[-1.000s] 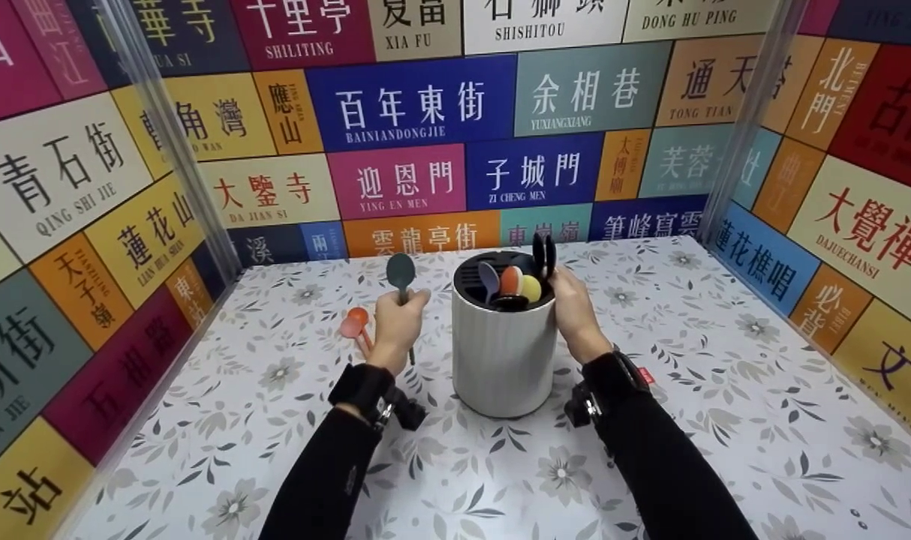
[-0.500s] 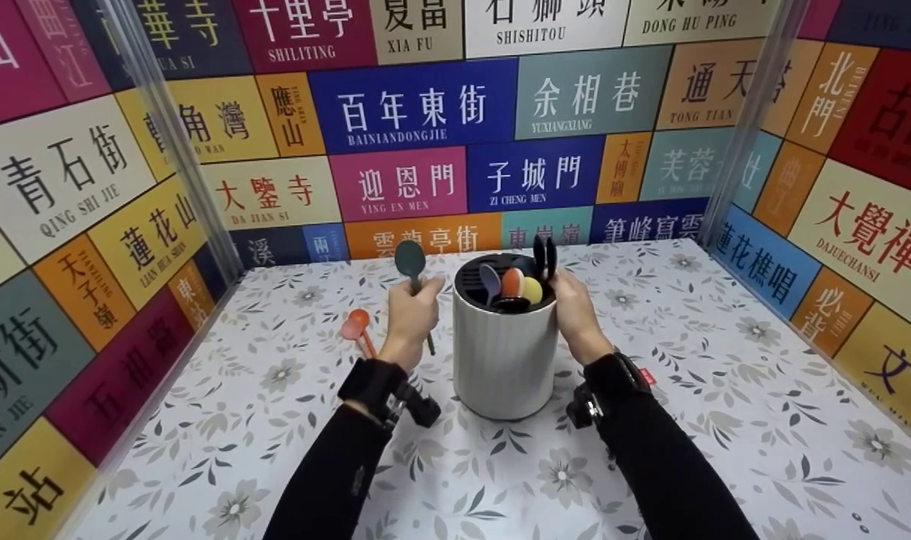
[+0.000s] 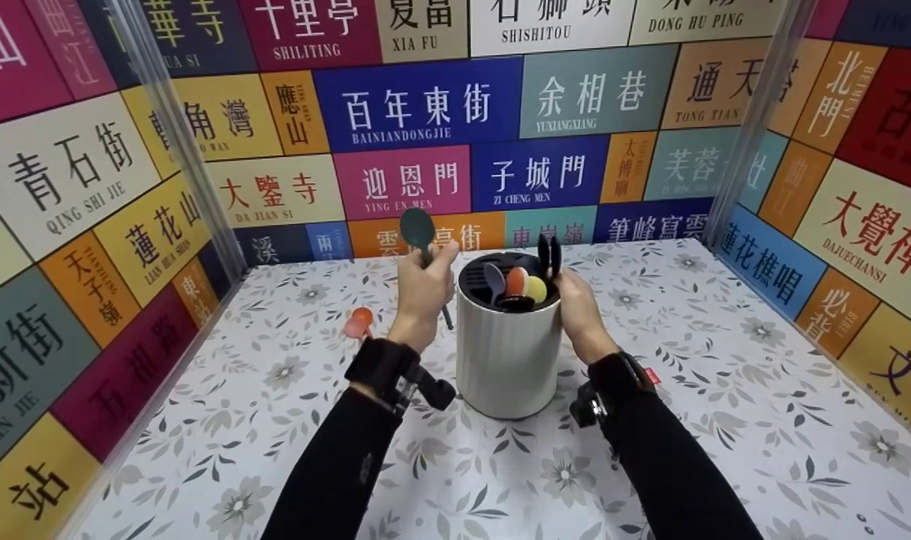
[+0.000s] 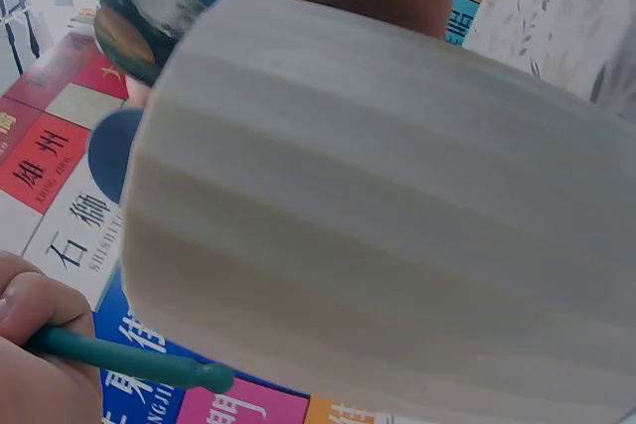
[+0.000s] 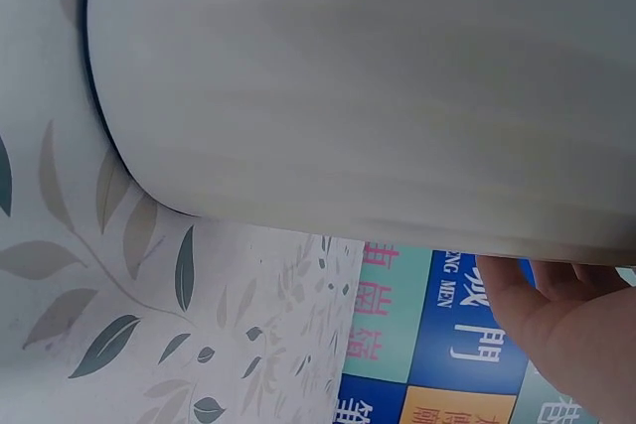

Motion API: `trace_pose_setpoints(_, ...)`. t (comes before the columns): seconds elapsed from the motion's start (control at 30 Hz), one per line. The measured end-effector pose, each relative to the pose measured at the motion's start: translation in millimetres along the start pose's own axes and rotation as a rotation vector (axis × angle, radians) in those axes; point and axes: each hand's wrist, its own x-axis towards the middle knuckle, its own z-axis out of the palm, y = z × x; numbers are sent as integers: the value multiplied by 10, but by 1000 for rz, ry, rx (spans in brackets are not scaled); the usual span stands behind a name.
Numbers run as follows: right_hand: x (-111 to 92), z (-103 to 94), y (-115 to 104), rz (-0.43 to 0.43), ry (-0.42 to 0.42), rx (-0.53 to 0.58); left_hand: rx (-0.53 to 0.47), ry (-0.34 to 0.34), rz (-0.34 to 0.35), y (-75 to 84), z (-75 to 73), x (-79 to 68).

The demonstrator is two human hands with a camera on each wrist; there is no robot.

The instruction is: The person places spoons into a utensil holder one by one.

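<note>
My left hand grips a dark green spoon by its handle, bowl up and tilted, just left of the utensil holder. In the left wrist view the tail of the green handle sticks out of the fist. The holder is a pale ribbed cylinder with a black slotted top, upright on the table. Against its right side, near the rim, my right hand holds it, with bent fingers reaching behind. A purple-grey spoon, an orange utensil, a yellow one and black ones stand in it.
An orange spoon and a pink spoon lie on the table behind my left wrist, their handles partly hidden. The floral tabletop meets sign-covered walls at the back and both sides.
My left hand has risen and moved right and away from me with the green spoon, closer to the holder. My right hand stays at the holder's side.
</note>
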Motion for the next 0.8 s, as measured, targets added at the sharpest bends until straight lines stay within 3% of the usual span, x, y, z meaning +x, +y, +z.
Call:
trace_pose_setpoints(0.17, -2, -18, -2, -13, 2, -3, 7, -23, 34, 116, 134, 7)
trace_pose_setpoints(0.53, -12, -33, 17, -19, -20, -1, 18, 3, 97, 272, 358, 47)
trace_pose_setpoints(0.67, -20, -37, 10, -26, -14, -8, 29, 14, 130, 254, 434, 71)
trace_pose_setpoints(0.8, -22, -23, 12, -30, -1, -11, 124, 27, 199, 155, 461, 90)
